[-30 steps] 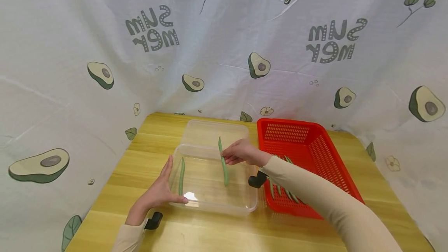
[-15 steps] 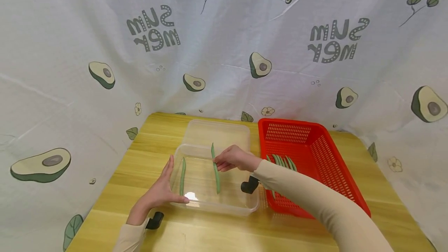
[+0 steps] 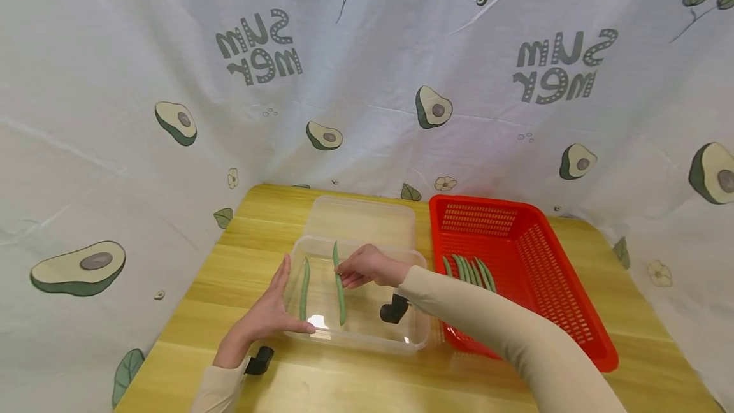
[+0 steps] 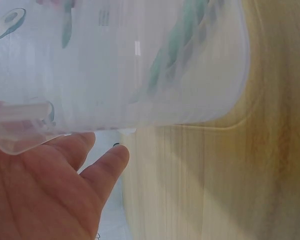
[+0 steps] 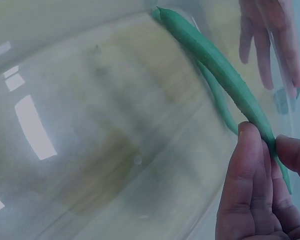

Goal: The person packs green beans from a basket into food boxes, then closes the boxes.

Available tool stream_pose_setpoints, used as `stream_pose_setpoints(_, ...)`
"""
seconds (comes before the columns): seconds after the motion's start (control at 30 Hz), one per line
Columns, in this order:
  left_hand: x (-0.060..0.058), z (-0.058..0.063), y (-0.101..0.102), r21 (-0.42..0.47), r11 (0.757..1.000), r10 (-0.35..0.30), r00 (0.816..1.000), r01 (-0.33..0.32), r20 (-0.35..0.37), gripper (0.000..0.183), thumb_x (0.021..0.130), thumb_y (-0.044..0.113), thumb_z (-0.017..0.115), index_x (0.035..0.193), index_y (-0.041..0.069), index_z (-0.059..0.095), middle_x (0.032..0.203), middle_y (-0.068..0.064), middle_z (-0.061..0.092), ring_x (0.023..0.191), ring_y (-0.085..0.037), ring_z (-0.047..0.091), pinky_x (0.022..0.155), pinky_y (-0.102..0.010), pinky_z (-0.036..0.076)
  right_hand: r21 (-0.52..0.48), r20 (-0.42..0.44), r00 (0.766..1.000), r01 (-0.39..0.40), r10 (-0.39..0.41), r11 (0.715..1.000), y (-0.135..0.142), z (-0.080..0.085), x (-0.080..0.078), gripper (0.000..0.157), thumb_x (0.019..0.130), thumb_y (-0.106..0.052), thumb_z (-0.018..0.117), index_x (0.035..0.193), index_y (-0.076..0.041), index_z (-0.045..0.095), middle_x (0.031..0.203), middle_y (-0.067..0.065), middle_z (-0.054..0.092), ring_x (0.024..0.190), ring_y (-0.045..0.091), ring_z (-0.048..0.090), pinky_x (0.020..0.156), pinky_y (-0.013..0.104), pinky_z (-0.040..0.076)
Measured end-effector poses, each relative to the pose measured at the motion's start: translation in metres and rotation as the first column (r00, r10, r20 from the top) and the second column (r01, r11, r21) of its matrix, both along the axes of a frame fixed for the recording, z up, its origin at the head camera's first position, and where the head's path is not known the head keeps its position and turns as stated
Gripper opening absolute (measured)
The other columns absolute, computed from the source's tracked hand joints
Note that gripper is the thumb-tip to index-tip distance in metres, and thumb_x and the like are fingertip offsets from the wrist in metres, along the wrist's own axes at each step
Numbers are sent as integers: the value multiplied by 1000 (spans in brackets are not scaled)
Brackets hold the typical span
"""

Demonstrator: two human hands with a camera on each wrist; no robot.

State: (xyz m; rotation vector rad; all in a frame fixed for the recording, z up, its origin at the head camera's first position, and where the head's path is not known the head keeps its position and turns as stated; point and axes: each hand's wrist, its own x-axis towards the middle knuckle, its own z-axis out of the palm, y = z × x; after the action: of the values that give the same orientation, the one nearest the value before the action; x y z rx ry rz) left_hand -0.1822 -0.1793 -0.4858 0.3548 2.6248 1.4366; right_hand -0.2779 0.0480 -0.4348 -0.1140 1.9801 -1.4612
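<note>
My right hand (image 3: 365, 266) pinches a green bean (image 3: 340, 298) between thumb and fingertips, over the clear plastic container (image 3: 381, 336). In the right wrist view the held bean (image 5: 215, 65) slants up from the fingers (image 5: 250, 170). Another green bean (image 3: 305, 289) lies inside the container along its left side. My left hand (image 3: 269, 311) rests against the container's front left corner, its thumb along the front and its fingers spread straight up the left side. Through the cloudy wall in the left wrist view, a bean (image 4: 177, 45) shows blurred.
A red plastic basket (image 3: 559, 260) stands to the right of the container, with several green beans (image 3: 470, 271) in it, partly hidden by the right sleeve. Behind the container lies a clear lid (image 3: 361, 218) on the wooden table (image 3: 269, 209). A printed curtain (image 3: 367, 113) hangs behind.
My right hand has moved left and a little down with the bean, bringing it closer to the one in the container. The left hand stays at the corner. More beans in the basket are uncovered.
</note>
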Motion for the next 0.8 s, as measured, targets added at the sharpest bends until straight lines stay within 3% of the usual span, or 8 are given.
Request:
stream_pose_setpoints(0.33, 0, -1, 0, 7, 1000, 0, 1000, 0, -6, 145, 55, 41, 91, 151, 7, -12, 156, -19, -8, 139, -41, 3, 106, -60, 15, -4, -6, 1000, -16, 16, 1000, -13, -8, 2, 14, 86, -5, 68, 81, 8, 69, 66, 12, 66, 52, 12, 62, 65, 34, 56)
stream_pose_setpoints(0.8, 1, 2, -1, 5, 1000, 2, 1000, -2, 9, 144, 56, 42, 91, 151, 10, -12, 156, -16, -10, 140, -38, 1, 107, -58, 14, 27, 45, 999, -15, 14, 1000, -31, -22, -5, 13, 85, -4, 68, 79, 8, 68, 64, 11, 64, 49, 10, 60, 55, 24, 54)
